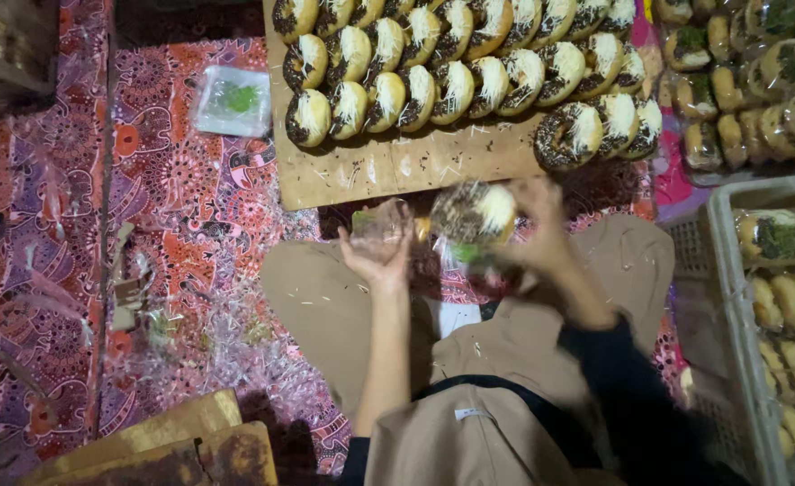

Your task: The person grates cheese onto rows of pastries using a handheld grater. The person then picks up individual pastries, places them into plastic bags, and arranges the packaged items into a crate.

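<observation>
A topped doughnut (474, 214) was held in the right hand (532, 229), above the lap and just in front of the board (370, 171). A clear bag (381, 223) was pinched in the left hand (377, 247), just beside the doughnut. Rows of doughnuts (451, 63) were laid on the board. Wrapped doughnuts were stacked in a crate (726, 297) to the right. A clear packet (233, 99) was left on the patterned mat (181, 207).

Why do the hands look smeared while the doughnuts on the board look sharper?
Head view: motion blur smears the right hand and the chocolate-and-cheese-topped doughnut it holds, and softens the left hand; rows of doughnuts on the wooden board stay sharper; corners fall into dim shadow.
</observation>
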